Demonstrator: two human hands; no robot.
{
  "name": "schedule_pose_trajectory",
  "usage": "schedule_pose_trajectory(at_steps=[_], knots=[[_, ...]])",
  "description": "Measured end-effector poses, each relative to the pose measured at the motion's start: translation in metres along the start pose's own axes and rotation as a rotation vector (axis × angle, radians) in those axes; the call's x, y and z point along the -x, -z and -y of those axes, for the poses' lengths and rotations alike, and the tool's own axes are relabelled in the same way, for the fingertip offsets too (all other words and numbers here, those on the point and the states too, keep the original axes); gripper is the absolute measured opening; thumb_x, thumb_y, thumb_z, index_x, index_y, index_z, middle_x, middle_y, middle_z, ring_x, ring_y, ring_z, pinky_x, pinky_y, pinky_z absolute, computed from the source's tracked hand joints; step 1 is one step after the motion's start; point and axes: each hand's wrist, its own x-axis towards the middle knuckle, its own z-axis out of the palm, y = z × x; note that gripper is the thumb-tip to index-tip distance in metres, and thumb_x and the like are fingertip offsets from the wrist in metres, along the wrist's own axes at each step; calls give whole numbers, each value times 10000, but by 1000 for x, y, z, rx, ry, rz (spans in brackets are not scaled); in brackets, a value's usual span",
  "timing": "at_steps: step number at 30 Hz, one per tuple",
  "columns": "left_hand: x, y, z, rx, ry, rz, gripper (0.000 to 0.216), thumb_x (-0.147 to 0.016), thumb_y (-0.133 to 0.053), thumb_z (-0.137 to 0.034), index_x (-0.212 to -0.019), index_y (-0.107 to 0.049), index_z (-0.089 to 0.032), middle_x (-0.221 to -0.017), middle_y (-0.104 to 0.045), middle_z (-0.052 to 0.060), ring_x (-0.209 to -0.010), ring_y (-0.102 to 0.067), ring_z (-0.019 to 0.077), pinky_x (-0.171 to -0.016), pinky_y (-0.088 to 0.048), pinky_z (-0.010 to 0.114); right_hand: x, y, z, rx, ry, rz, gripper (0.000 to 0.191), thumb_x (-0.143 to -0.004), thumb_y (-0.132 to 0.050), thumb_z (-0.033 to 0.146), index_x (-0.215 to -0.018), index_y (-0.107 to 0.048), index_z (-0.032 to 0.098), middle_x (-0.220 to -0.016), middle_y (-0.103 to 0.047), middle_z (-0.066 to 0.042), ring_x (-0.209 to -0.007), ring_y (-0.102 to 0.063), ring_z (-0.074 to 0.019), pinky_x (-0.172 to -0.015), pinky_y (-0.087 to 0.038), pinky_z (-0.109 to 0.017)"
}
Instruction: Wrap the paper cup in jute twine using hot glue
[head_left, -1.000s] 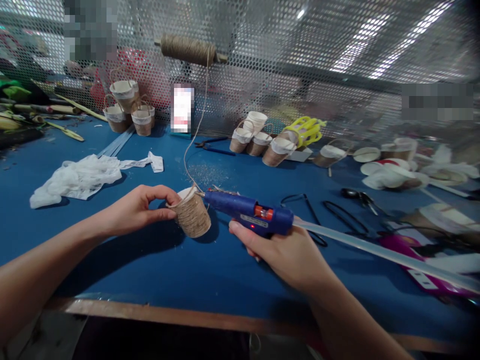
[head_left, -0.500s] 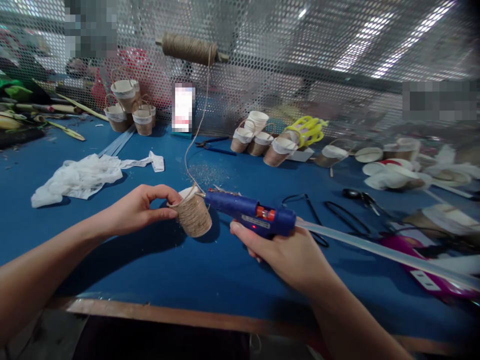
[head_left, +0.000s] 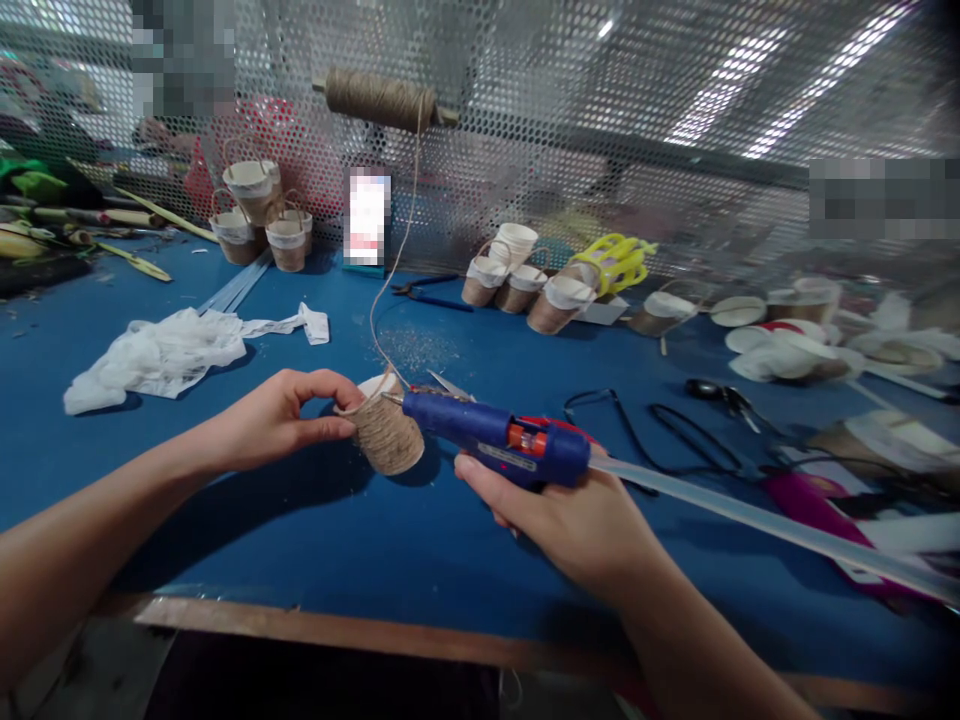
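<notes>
My left hand [head_left: 304, 405] pinches the rim of a small twine-wrapped cup [head_left: 388, 435], which tilts over the blue table. Wrapped round the handle of a blue glue gun [head_left: 495, 437] is my right hand [head_left: 566, 510]. The gun's nozzle meets the cup's side near the rim. A long translucent glue stick [head_left: 720, 500] sticks out of the gun's back. Jute twine [head_left: 395, 270] hangs from a spool [head_left: 379, 98] down to the cup's rim. Behind the gun, partly hidden, lie scissors [head_left: 450, 386].
White mesh ribbon [head_left: 169, 350] lies crumpled at left. Small lace-rimmed buckets [head_left: 289, 245] stand at the back left, with several more buckets [head_left: 555, 303] at the back right. Pliers [head_left: 435, 293], a black cord [head_left: 675, 460] and a purple power strip [head_left: 817, 520] are on the table.
The glue gun and my right hand have shifted slightly left and down, with the nozzle moving along the cup. More of the scissors shows behind the gun. My left hand and the cup stay put.
</notes>
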Motion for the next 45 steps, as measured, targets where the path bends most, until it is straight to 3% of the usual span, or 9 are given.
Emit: schedule_pose_trajectory(at_steps=[7, 11, 17, 23, 30, 36, 40, 45], knots=[[-1, -1, -1, 2, 1, -7, 123, -764, -558, -238, -795, -579, -121, -960, -627, 103, -926, -562, 209, -880, -399, 370, 1, -1, 1, -24, 44, -10, 231, -705, -586, 401, -552, -555, 230, -417, -512, 34, -414, -547, -136, -368, -409, -230], [-1, -1, -5, 6, 4, 4, 114, -768, -554, -239, -772, -574, -126, -935, -625, 88, -906, -563, 199, -857, -410, 347, 4, -4, 7, -102, 71, -25, 201, -690, -600, 357, -552, -545, 220, -487, -571, 29, -439, -561, -130, -435, -468, -226], [0, -1, -4, -2, -1, 8, 116, -779, -549, -237, -788, -575, -124, -950, -620, 93, -915, -557, 198, -858, -402, 348, 6, -3, 12, -107, 105, 39, 134, -700, -603, 296, -607, -559, 211, -565, -613, 21, -484, -574, -127, -446, -463, -215], [0, -1, -4, 21, 1, -3, 113, -767, -559, -230, -792, -576, -121, -953, -620, 97, -922, -559, 198, -870, -405, 352, 2, -3, 8, -152, 66, -14, 249, -692, -601, 352, -523, -481, 215, -450, -512, 48, -393, -491, -102, -388, -431, -204], [0, 0, -5, -38, -18, 7, 119, -787, -543, -236, -795, -583, -125, -956, -632, 91, -902, -570, 196, -850, -421, 355, 6, -4, 16, -74, 104, 66, 161, -702, -593, 312, -584, -539, 216, -532, -584, 21, -469, -560, -133, -451, -476, -227], [0, 1, -3, -22, -25, -2, 90, -776, -569, -226, -775, -586, -137, -957, -644, 79, -941, -571, 191, -869, -426, 335, 2, -2, 2, -19, 33, -37, 266, -692, -591, 423, -526, -519, 228, -462, -546, 21, -451, -566, -149, -411, -449, -243], [0, 2, -2, -21, -17, 2, 94, -763, -578, -217, -791, -594, -129, -968, -644, 87, -939, -576, 199, -872, -433, 335, -3, 4, 1, 20, 44, 52, 274, -722, -574, 406, -516, -518, 233, -399, -502, 28, -433, -552, -152, -389, -414, -246], [0, 2, 0, -14, -24, 1, 92, -767, -577, -226, -795, -595, -140, -950, -649, 75, -922, -576, 190, -860, -438, 331, -6, 10, 10, -94, -40, 159, 286, -762, -540, 369, -524, -507, 213, -412, -507, 43, -367, -494, -103, -383, -407, -223]])
